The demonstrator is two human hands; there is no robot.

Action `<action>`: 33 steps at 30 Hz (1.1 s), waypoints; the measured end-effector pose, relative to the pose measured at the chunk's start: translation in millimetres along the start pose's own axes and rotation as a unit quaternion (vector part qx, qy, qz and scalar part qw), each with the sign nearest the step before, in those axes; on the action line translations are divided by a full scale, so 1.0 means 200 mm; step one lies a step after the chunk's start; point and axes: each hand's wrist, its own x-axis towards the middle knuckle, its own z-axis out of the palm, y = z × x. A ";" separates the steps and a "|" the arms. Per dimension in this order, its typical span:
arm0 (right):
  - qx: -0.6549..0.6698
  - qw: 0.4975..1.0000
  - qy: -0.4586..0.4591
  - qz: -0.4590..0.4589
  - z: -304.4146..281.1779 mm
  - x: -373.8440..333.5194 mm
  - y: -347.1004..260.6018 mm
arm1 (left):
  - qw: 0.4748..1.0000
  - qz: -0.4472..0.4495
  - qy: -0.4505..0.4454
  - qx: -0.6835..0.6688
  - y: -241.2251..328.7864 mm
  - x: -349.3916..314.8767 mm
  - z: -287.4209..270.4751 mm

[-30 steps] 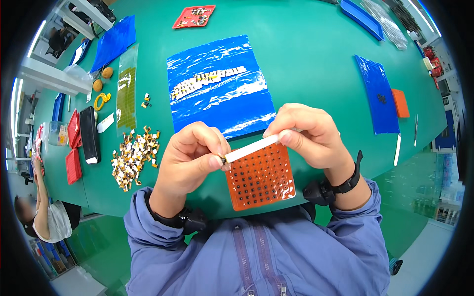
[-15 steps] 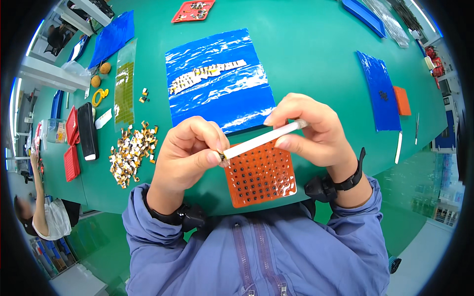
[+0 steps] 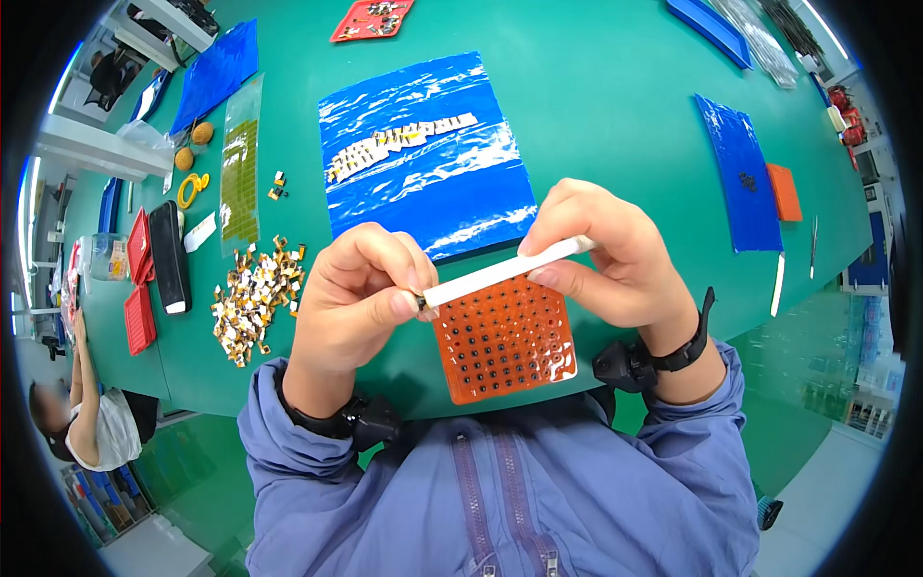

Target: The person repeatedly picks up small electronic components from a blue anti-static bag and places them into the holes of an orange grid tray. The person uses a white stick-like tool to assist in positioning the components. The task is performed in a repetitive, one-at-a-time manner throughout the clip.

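White stick (image 3: 510, 270) points near-left, long axis running to far-right, above orange plate (image 3: 463, 392). Right hand (image 3: 611, 262) pinches far end; left hand (image 3: 354, 303) pinches small dark part (image 3: 421, 303) at near end.

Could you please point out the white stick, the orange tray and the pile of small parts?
White stick (image 3: 490, 276): head view, middle of its length.
Orange tray (image 3: 471, 392): head view, bare strip along its near edge.
Pile of small parts (image 3: 255, 306): head view, middle of the heap.
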 end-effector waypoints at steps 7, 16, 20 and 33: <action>-0.007 0.997 -0.031 0.064 -0.02 -0.02 -0.02 | 1.000 -0.007 -0.009 0.019 -0.01 0.00 -0.01; 0.047 0.985 0.001 0.167 -0.03 0.00 -0.11 | 0.986 0.030 0.072 0.145 0.01 0.01 -0.01; 0.031 0.998 0.051 -0.005 -0.03 0.00 -0.07 | 0.955 0.079 0.086 0.271 0.08 0.00 -0.01; -0.078 0.988 -0.033 -0.129 0.09 -0.03 -0.17 | 0.528 -0.109 0.127 0.832 0.52 -0.34 -0.25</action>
